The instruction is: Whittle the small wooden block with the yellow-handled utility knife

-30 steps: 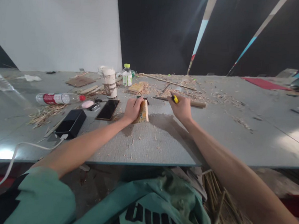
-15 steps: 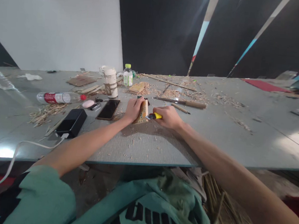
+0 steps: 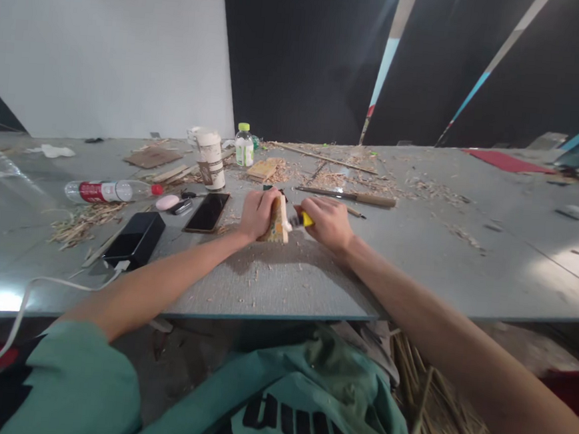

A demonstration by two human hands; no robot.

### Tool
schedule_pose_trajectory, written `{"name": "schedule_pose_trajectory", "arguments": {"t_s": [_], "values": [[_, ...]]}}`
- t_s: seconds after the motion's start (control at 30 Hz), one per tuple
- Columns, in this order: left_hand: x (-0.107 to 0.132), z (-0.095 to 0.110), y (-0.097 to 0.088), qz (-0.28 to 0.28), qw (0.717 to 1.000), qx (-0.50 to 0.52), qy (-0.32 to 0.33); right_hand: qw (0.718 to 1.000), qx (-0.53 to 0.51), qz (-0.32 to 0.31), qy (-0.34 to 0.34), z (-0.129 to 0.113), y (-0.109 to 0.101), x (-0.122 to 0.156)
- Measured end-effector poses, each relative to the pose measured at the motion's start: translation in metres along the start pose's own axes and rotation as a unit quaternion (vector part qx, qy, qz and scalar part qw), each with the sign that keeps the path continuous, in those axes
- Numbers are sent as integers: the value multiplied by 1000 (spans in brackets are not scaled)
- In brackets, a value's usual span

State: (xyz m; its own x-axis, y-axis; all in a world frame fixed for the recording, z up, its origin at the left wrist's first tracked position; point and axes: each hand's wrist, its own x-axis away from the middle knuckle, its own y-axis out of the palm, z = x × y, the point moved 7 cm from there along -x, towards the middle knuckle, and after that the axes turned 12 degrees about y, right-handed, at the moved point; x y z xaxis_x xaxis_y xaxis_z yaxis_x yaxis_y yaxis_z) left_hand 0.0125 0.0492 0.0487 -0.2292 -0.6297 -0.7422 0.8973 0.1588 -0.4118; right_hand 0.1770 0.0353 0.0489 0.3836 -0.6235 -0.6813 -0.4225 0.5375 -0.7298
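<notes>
My left hand (image 3: 258, 214) is closed round a small wooden block (image 3: 279, 224), which stands tilted over the table with a pale cut edge facing right. Patches of colour show on the block's near face. In my right hand (image 3: 330, 223) is a yellow and black utility knife (image 3: 306, 219), gripped in closed fingers. Its blade end points left and lies at the block's right edge; blur hides whether it touches. A dark object (image 3: 268, 187) shows just behind my left hand, too covered to name.
Left of my hands are a phone (image 3: 208, 212), a black power bank (image 3: 135, 239) with a white cable, a lying bottle (image 3: 114, 192) and a paper cup (image 3: 210, 159). Behind them stands a green-capped bottle (image 3: 244, 145). A wooden-handled tool (image 3: 375, 200) lies beyond my right hand, among wood shavings (image 3: 330, 180).
The block has tipped a little, and its near end sits slightly lower. My right hand has shifted slightly with the knife, now blurred, and covers more of the thin tool behind it.
</notes>
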Motion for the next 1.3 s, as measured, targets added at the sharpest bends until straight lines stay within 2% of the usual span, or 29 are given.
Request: {"name": "schedule_pose_trajectory", "arguments": {"t_s": [0.07,0.13,0.33,0.5,0.63,0.77,0.83,1.0,1.07,1.17,1.3], "values": [[0,3,3,1,1000,9,4,999,-9,20,41,6,-5,-3],[1,1,6,13,999,27,-12,998,-21,32,54,9,-10,-4],[2,-5,9,21,999,41,-24,999,-42,3,-4,10,-7,-2],[1,-15,1,71,993,76,-61,993,-67,-53,-78,-2,5,1],[0,-20,0,81,992,79,-54,991,-71,-63,-97,-8,5,1],[2,-14,2,66,993,84,-44,989,-68,-85,-105,-8,6,3],[3,-7,2,56,995,78,-37,991,-56,-67,-102,-7,4,3],[4,6,-7,67,995,65,-45,997,-25,37,-70,-11,-9,2],[4,12,-7,53,997,59,-26,997,-21,62,-42,-11,-14,-1],[6,19,2,19,997,71,-1,996,-19,84,-9,-6,-23,-5],[8,14,12,31,994,101,-35,996,-23,84,2,3,-27,-5]]}}
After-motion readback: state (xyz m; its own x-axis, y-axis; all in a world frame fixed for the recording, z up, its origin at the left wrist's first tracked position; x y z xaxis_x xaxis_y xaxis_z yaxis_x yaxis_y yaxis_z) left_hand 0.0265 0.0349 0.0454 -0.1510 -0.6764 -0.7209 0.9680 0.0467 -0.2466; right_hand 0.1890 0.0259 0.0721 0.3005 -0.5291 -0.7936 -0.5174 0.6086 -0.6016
